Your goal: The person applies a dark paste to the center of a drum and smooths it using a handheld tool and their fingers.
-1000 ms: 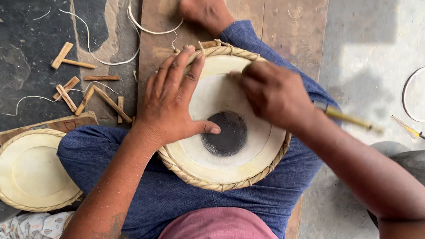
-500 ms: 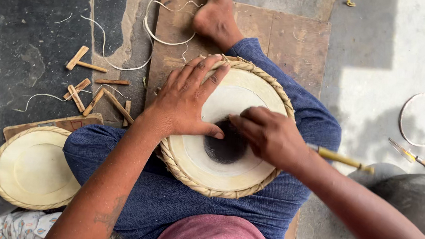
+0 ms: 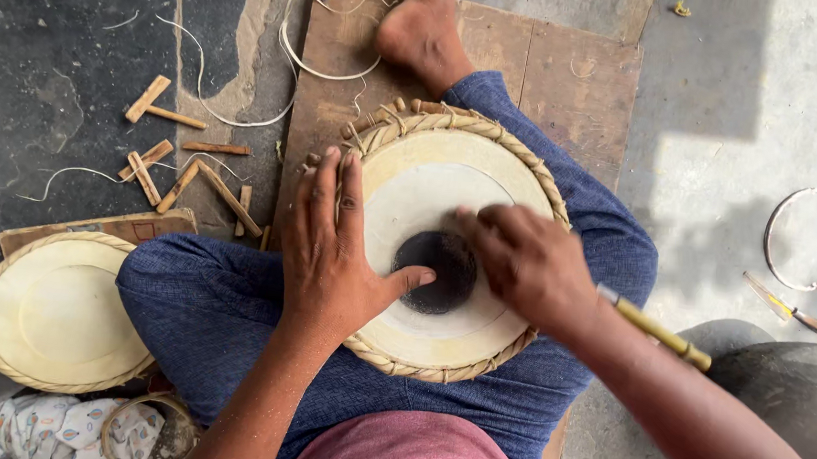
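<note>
My left hand [image 3: 330, 253] lies flat, fingers apart, on the drum [image 3: 446, 246] at 9 o'clock; my right hand [image 3: 531, 262] holds a stick [image 3: 656, 328] at 3 o'clock

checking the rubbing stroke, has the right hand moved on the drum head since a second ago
Yes. The right hand has slid from the far rim of the drum head toward the body, and now lies beside the black centre patch.

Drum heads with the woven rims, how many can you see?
2. One drum head rests on the person's lap under the left hand and right hand. The other drum head lies on the floor beside the left knee. More may be out of view.
</note>
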